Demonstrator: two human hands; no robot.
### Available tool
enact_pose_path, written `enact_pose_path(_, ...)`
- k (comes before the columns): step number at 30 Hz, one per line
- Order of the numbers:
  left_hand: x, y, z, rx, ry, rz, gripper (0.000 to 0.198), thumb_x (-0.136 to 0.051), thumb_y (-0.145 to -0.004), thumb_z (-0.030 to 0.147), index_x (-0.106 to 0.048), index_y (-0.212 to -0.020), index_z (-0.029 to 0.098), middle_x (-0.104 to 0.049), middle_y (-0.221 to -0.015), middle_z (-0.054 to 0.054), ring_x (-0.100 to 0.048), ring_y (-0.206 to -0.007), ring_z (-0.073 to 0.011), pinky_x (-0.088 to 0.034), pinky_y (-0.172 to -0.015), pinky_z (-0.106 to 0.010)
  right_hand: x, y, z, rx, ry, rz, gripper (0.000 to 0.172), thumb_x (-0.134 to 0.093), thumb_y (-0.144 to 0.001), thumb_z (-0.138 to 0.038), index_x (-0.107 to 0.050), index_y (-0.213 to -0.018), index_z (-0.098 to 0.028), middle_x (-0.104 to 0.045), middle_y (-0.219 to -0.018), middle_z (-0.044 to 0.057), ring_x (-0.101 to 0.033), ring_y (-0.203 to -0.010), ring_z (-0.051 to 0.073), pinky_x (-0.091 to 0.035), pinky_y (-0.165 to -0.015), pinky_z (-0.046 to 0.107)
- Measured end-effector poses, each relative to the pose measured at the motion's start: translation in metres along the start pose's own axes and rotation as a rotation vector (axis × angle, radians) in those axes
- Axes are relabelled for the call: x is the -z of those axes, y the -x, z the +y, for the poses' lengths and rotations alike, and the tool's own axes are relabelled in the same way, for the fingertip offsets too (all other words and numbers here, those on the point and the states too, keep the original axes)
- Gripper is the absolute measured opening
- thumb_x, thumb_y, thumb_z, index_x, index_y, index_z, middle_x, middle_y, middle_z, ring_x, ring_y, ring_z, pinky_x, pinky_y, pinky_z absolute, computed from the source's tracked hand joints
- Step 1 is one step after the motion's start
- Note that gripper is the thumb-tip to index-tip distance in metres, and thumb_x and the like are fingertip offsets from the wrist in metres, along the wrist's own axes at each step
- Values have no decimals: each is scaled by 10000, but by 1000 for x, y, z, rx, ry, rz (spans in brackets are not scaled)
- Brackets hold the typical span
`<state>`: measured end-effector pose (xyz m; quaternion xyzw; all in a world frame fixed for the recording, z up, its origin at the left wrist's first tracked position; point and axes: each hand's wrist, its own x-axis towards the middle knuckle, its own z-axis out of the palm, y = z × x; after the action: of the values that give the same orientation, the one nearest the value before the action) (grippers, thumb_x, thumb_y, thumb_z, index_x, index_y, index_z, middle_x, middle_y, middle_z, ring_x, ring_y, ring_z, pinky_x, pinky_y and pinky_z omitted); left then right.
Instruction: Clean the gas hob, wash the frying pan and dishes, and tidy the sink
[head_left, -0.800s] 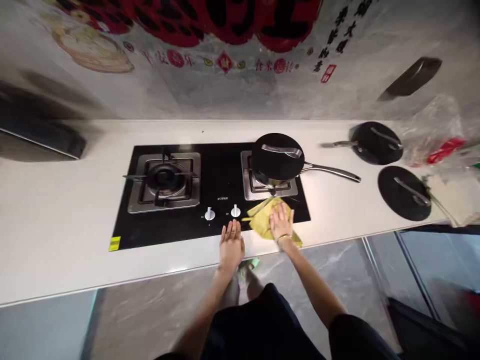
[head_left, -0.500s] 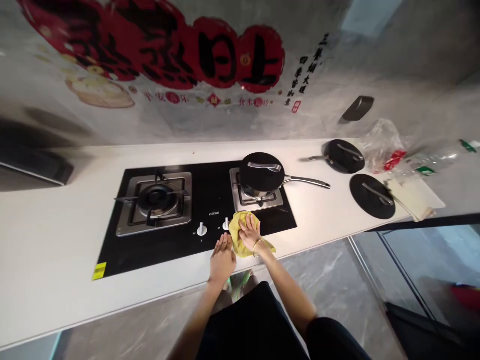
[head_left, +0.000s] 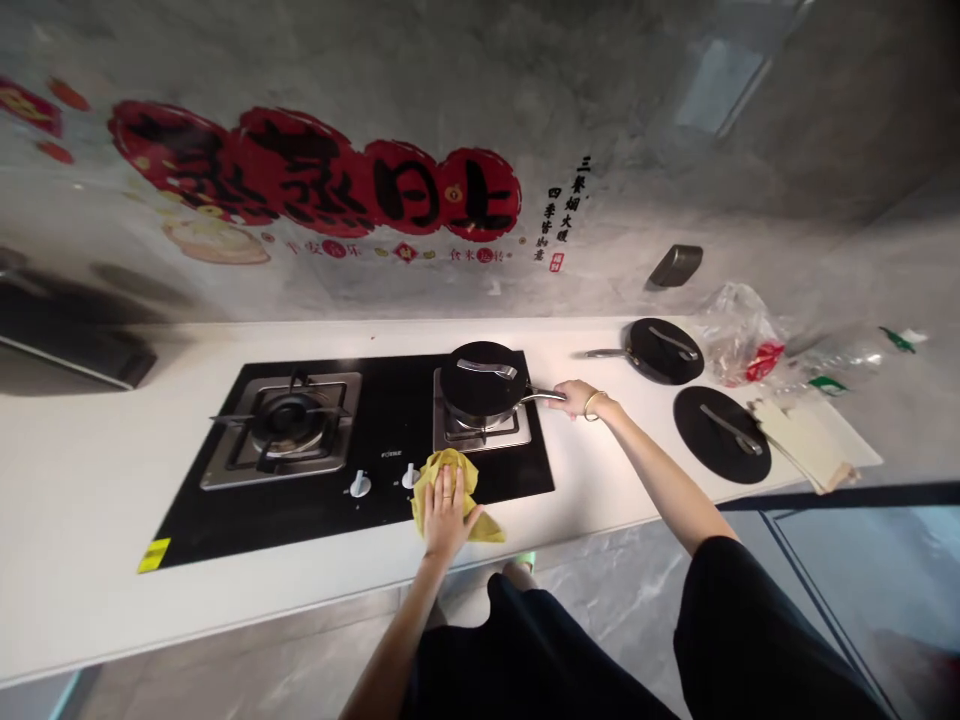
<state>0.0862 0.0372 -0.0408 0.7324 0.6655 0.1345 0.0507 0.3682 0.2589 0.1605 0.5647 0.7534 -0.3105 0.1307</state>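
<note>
A yellow cloth [head_left: 480, 526] lies crumpled over the front edge of the black gas hob [head_left: 397, 400], partly on the white counter. On top of it my left hand [head_left: 446, 513] rests flat, fingers stretched out, beside a white knob [head_left: 410, 476]. My right hand [head_left: 576, 397], wearing a bracelet, is closed around the metal handle [head_left: 544, 394] of a saucepan [head_left: 480, 417]. That pan stands on the right burner [head_left: 450, 432], its black lid [head_left: 480, 380] on top. The left burner [head_left: 290, 422] bears no pan.
Farther right on the counter stand a lidded frying pan [head_left: 664, 350], another black lid [head_left: 721, 434] and folded pale cloths [head_left: 806, 435]. Behind them are a plastic bag [head_left: 739, 335] and a clear bottle [head_left: 832, 362]. A dark slanted appliance [head_left: 67, 345] is at the left.
My right hand has left the cloth and taken hold of the saucepan handle. My left hand has moved onto the cloth. The view has shifted, so the hob appears lower and farther left.
</note>
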Motion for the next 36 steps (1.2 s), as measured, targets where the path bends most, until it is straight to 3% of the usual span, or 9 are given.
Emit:
enact_pose_path(5,-7,2,4,37,-40,22,655,-424,-898,492,-383,-1437,121,-296,-1518,-174,-284,-1397,-324,-169,-1145,-511,-8,-7,17,115,-388,-229,415,-603,-799,-568,-470,-682,-192,-509,-439,-60,-498,-365,82,-388,-412,187)
enact_pose_path(7,-8,1,4,65,-48,24,585,-371,-927,442,-403,-1428,143,-309,-1516,-153,-306,-1391,-303,-183,-1143,-493,-15,-5,17,172,-546,-253,417,-588,-815,-551,-412,-663,-206,-436,-386,-91,-411,-308,58,-336,-356,175)
enact_pose_path(11,-12,-2,6,122,-39,12,536,-320,-942,383,-415,-1424,167,-301,-1524,-126,-311,-1390,-283,-186,-1144,-472,-30,17,18,198,-742,-168,416,-580,-802,-562,-363,-688,-226,-375,-364,-124,-337,-267,55,-259,-298,179)
enact_pose_path(15,-15,-2,8,164,-35,6,536,-316,-944,386,-403,-1431,180,-296,-1527,-117,-310,-1392,-279,-173,-1146,-467,-38,60,46,188,-842,1,466,-541,-778,-642,-335,-690,-233,-345,-378,-132,-318,-262,52,-235,-290,179)
enact_pose_path(19,-16,-1,9,178,-40,8,537,-314,-948,393,-397,-1433,178,-290,-1529,-121,-298,-1399,-271,-163,-1151,-461,-54,103,99,62,-847,152,477,-531,-772,-658,-331,-682,-234,-323,-379,-129,-308,-264,52,-216,-298,182)
enact_pose_path(25,-11,-2,12,202,-23,-16,532,-323,-946,378,-373,-1444,195,-277,-1535,-105,-282,-1407,-266,-163,-1156,-464,-110,131,167,-246,-839,284,479,-543,-717,-684,-361,-663,-245,-353,-383,-100,-360,-288,93,-303,-309,227)
enact_pose_path(31,-8,-3,16,245,9,-17,529,-338,-937,363,-390,-1437,199,-311,-1524,-101,-299,-1398,-271,-175,-1156,-472,-146,129,190,-414,-910,409,463,-551,-679,-681,-387,-625,-251,-383,-415,-77,-392,-309,115,-355,-323,260)
enact_pose_path(34,-4,-6,23,275,14,-2,528,-359,-929,355,-408,-1428,191,-330,-1517,-104,-319,-1386,-276,-174,-1154,-472,-143,126,198,-428,-898,438,473,-522,-688,-698,-410,-633,-241,-409,-429,-64,-420,-326,122,-385,-354,268)
enact_pose_path(36,3,-11,29,303,4,15,520,-386,-921,364,-445,-1402,177,-385,-1484,-119,-347,-1366,-294,-195,-1141,-492,-133,127,201,-470,-768,393,489,-486,-699,-709,-477,-672,-221,-490,-467,-13,-509,-395,167,-465,-436,316)
